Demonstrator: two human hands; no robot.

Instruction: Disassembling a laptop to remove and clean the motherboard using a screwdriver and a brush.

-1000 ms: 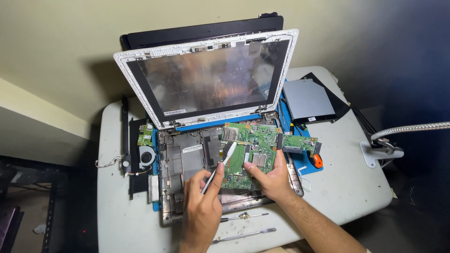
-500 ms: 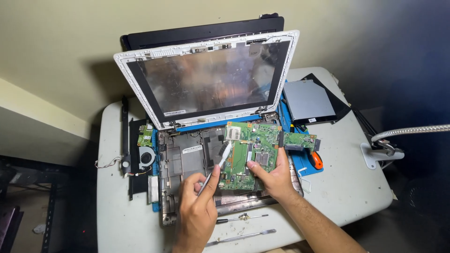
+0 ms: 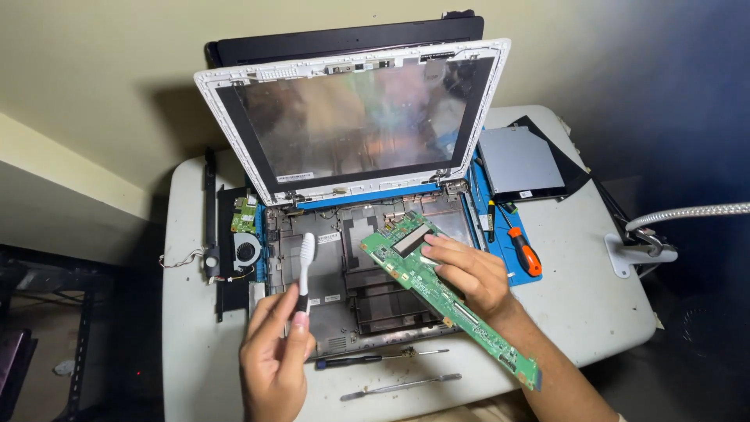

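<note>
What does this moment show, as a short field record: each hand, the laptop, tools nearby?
left hand: left hand holds a white toothbrush upright, bristles up
right hand: right hand grips a green circuit board, lifted and tilted above the laptop base
laptop: opened up, base emptied, screen raised with bare white bezel
left of base: cooling fan and a small green board
right of base: orange-handled screwdriver, silver drive
front edge: dark screwdriver, metal pry tool
surface: white table
</note>
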